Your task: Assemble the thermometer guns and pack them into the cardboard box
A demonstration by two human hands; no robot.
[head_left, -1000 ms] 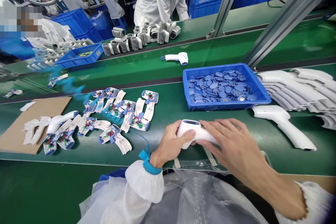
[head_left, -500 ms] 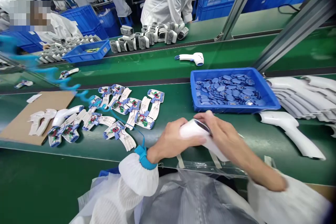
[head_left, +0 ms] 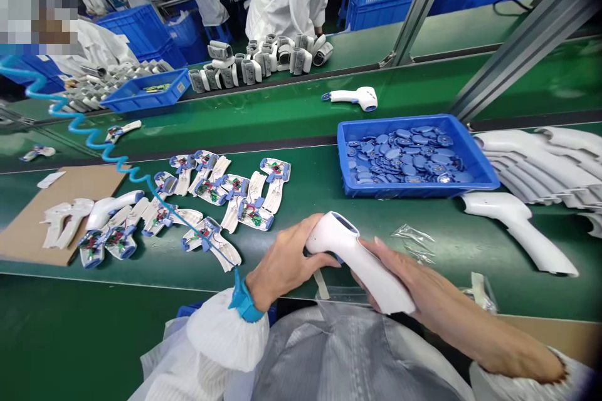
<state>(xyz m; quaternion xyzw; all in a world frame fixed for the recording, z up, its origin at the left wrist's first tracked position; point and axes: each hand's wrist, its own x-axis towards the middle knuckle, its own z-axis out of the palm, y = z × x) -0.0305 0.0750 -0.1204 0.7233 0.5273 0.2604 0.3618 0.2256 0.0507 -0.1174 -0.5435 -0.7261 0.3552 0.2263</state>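
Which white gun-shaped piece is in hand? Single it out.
The white piece held at its head by the left hand and along its handle by the right hand; neither touches the others.

Green bench (head_left: 313, 182): before you, nine to three o'clock
Metal posts (head_left: 512, 44): slanting, your one to two
Stacked crates (head_left: 382, 14): blue, your one o'clock
Stool (head_left: 219, 32): blue, your eleven

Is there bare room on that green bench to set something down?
A bare patch of the green bench lies beyond the left hand, between the opened housings and the blue tray. A smaller one separates the clear plastic from the single white shell. It's crowded at left with those housings and at far right with overlapping shells.
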